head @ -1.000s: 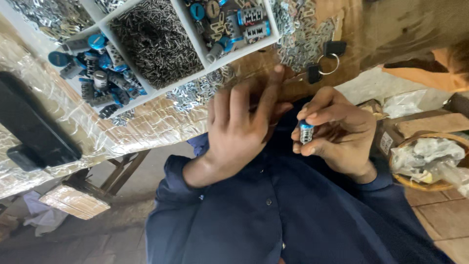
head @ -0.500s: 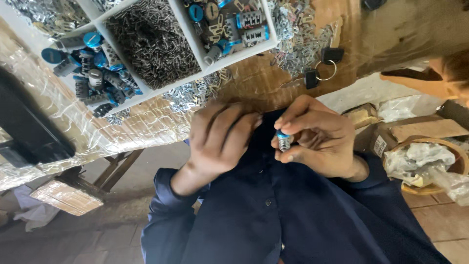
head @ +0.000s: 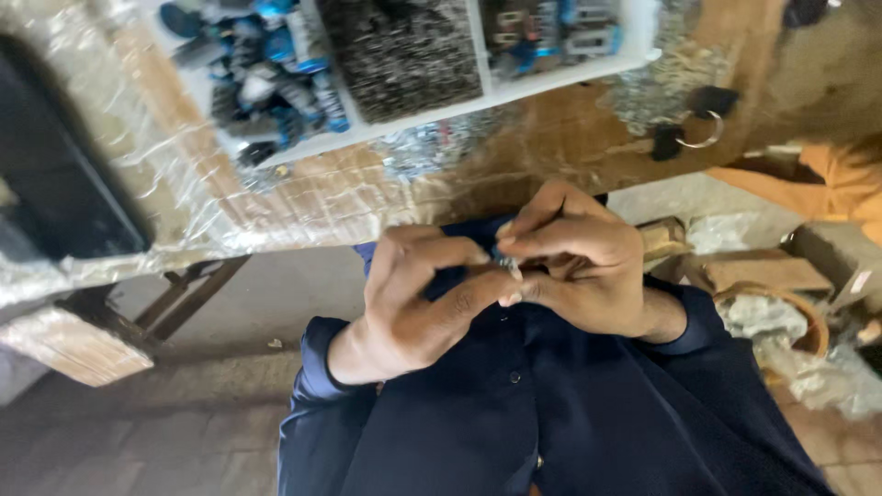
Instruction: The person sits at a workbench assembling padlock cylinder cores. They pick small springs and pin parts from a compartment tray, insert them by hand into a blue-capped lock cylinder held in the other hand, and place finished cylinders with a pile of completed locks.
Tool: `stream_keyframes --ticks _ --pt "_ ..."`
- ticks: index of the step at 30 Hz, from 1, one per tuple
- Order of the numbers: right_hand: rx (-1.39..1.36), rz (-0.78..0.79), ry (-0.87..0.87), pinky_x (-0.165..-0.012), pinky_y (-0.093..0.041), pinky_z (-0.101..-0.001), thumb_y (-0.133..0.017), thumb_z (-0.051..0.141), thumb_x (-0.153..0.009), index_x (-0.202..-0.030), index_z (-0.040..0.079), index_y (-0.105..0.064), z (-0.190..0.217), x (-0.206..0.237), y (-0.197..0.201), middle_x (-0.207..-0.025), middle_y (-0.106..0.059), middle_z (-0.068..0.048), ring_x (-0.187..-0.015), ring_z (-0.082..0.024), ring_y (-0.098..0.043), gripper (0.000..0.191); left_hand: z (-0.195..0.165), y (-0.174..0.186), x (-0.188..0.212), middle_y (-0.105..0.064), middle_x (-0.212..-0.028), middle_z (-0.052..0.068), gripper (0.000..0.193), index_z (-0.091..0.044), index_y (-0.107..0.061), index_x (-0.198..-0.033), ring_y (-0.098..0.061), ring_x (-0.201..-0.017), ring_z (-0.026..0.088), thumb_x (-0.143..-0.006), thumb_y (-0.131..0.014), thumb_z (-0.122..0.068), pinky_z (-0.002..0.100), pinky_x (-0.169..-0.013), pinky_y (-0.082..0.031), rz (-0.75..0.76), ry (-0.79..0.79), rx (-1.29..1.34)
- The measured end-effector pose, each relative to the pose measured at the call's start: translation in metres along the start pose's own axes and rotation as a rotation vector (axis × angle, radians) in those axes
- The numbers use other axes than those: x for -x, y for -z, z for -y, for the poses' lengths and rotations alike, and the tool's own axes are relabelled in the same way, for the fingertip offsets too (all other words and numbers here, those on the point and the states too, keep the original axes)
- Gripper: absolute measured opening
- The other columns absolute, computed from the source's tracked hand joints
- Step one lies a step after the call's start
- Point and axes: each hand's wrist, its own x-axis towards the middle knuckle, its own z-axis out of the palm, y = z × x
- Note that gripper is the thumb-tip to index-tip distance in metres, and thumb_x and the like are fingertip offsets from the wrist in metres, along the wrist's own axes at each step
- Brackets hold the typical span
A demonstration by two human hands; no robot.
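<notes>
Head view: both hands — left hand (head: pixel 413 303), right hand (head: pixel 574 262) — pinch one small part (head: pixel 506 264).

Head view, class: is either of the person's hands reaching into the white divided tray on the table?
No: the left hand and right hand meet over the lap, apart from the white divided tray.

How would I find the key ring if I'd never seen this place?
Start at the white tray of small parts on the table. Look just past its right end, on the bare brown wood. The key ring lies there, a thin silver hoop with dark fobs on it, unlike the loose grey metal bits heaped beside it.
</notes>
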Motion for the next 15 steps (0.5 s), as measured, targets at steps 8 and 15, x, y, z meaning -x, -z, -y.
stream_keyframes --ticks 8,15 --pt "-0.152 0.268 -0.103 -0.087 -0.068 -0.03 -0.081 -0.01 -0.088 -0.12 -0.005 -0.068 -0.021 -0.02 -0.025 -0.123 -0.059 -0.014 -0.103 -0.019 -0.072 0.035 -0.002 0.045 0.042 -0.064 -0.104 0.002 0.029 -0.015 -0.071 -0.116 -0.066 -0.086 0.018 -0.091 -0.086 -0.012 0.028 -0.076 -0.055 -0.045 0.579 0.064" --pt "-0.25 0.253 -0.1 -0.086 -0.069 -0.0303 -0.077 -0.011 -0.091 -0.124 -0.005 -0.063 -0.02 -0.024 -0.041 -0.126 -0.057 -0.016 -0.105 -0.021 -0.073 0.037 0.014 0.046 0.03 -0.059 -0.113 0.019 0.068 0.003 -0.072 -0.135 -0.055 -0.1 0.034 -0.089 -0.086 -0.044 0.047 -0.089 -0.05 0.055 0.552 -0.792"
